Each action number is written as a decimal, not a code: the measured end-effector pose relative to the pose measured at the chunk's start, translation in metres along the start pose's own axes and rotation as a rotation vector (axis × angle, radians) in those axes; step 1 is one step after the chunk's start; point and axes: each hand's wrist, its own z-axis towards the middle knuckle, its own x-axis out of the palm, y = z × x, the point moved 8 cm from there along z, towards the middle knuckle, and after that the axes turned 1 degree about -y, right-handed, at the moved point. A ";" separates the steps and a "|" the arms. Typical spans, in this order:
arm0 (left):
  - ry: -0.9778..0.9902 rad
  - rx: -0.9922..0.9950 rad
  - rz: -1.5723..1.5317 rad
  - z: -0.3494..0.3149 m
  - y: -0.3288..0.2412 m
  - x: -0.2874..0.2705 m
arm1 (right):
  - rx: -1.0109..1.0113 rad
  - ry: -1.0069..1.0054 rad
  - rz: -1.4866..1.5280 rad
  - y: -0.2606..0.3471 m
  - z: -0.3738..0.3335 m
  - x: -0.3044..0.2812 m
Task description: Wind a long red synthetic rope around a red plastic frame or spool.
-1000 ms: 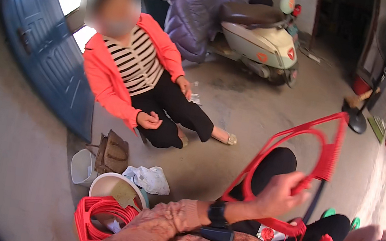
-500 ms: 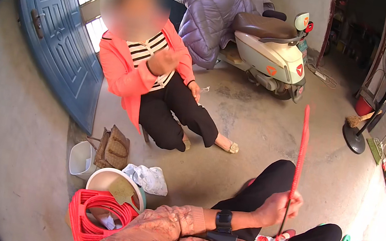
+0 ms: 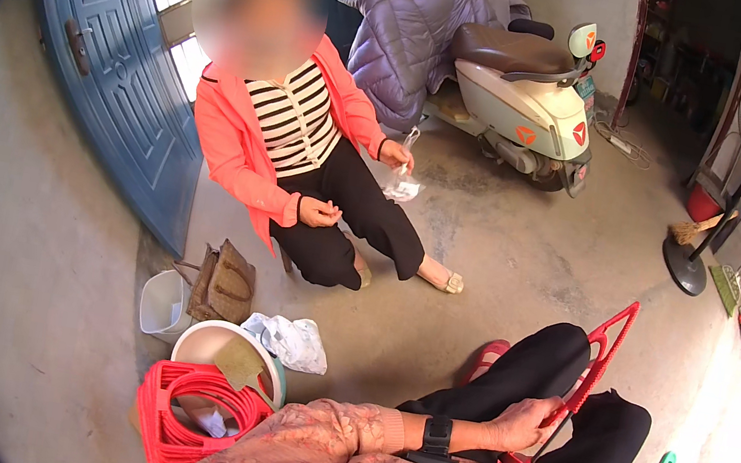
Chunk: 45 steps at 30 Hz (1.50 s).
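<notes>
One red, plastic-looking openwork frame with a ribbed edge (image 3: 599, 369) is tilting up beside my black-trousered knees (image 3: 557, 350); my left hand (image 3: 522, 424) is gripping its lower end, fingers curling close by a thin black rod (image 3: 559, 436). I cannot tell what my right hand is doing; it is lying outside the view. Past my salmon floral sleeve (image 3: 339, 428), a stack of red rounded-square frames with ring-shaped centres (image 3: 158, 394) is resting against a round cream-white tub (image 3: 186, 344), where an uneven olive-tan sheet (image 3: 240, 364) is lying across the mouth. A pale, squarish open bin (image 3: 159, 307), a crumpled white bag (image 3: 287, 342) and a brown textured handbag (image 3: 227, 284) are sitting nearby.
</notes>
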 end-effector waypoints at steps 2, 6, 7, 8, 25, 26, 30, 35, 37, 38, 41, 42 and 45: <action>0.001 -0.001 -0.029 0.000 0.001 0.002 | 0.014 -0.026 0.007 -0.004 -0.002 -0.007; -0.024 0.055 -0.100 0.000 0.006 0.002 | 0.046 -0.072 0.015 -0.009 -0.007 -0.016; -0.019 0.047 -0.112 0.000 0.008 0.002 | 0.053 -0.083 0.016 -0.010 -0.007 -0.018; -0.014 0.051 -0.110 -0.001 0.001 0.000 | 0.053 -0.097 0.019 -0.007 -0.009 -0.011; 0.022 -0.031 -0.344 0.017 0.043 0.000 | 0.076 0.239 -0.042 -0.017 0.026 0.060; 0.020 -0.031 -0.351 0.020 0.048 0.003 | 0.052 0.261 -0.075 -0.016 0.032 0.074; 0.051 -0.060 -0.396 0.029 0.068 0.021 | -0.044 0.358 -0.201 -0.012 0.055 0.133; 0.041 -0.055 -0.508 0.025 0.067 0.019 | -0.159 0.478 -0.320 -0.020 0.079 0.211; 0.077 -0.022 -0.447 0.025 0.065 0.022 | -0.208 0.521 -0.361 -0.021 0.090 0.243; 0.092 -0.028 -0.448 0.026 0.070 0.025 | -0.238 0.532 -0.382 -0.018 0.096 0.257; 0.136 -0.153 -0.644 0.024 0.071 0.038 | -0.327 0.483 -0.453 0.000 0.105 0.270; 0.111 -0.090 -0.593 0.026 0.064 0.031 | -0.354 0.432 -0.477 0.009 0.105 0.261; 0.093 -0.145 -0.538 0.026 0.065 0.014 | -0.382 0.211 -0.570 0.032 0.079 0.206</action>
